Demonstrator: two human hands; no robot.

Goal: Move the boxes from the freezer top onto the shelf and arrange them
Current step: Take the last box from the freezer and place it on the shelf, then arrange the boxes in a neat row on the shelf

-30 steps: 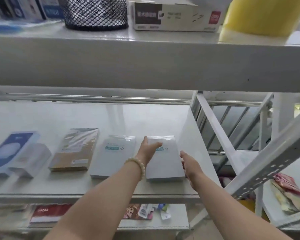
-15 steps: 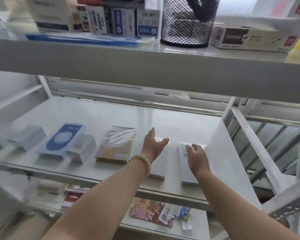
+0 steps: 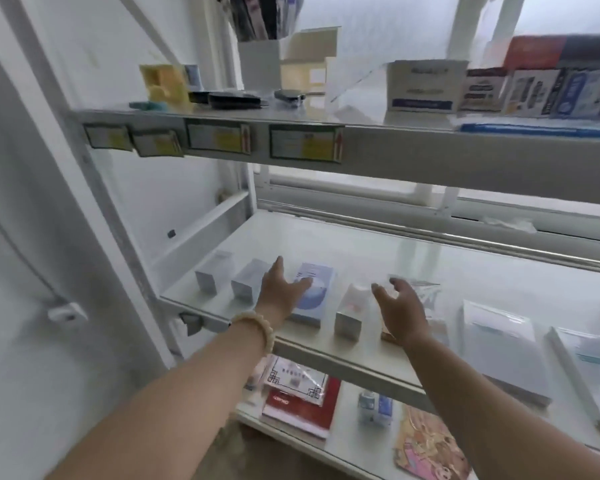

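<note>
The middle shelf (image 3: 361, 247) carries the boxes in a row near its front edge, with the flat white packs (image 3: 503, 344) at the right. This looks like the arranging step. The left hand (image 3: 279, 292), fingers spread, reaches over the blue-and-white box (image 3: 314, 296). The right hand (image 3: 400, 306) hovers slack and empty beside the small white box (image 3: 352, 313). Next, probably, square those two.

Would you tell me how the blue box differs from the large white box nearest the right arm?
The blue box shows a pale round picture; the large white box has a teal strip. The blue box looks narrower than the white box. The left hand reaches over the blue box; the white box lies untouched. Both lie flat on the middle shelf.
</note>
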